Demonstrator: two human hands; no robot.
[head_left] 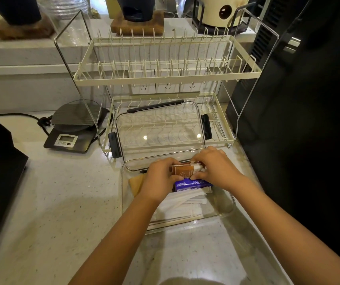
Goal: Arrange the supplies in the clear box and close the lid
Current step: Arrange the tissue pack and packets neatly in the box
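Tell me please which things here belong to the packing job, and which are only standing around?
Belong to the job:
- clear box
- its lid, open
- brown packets, gripped by left hand and right hand
- purple packet
- white wrapped sticks
- yellow piece

Just lying about:
- dish rack
- kitchen scale

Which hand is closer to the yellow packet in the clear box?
The left hand. It lies just right of the yellow packet, partly over it. The right hand is farther right, on the brown packet.

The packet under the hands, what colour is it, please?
Purple-blue packet, seen in the head view.
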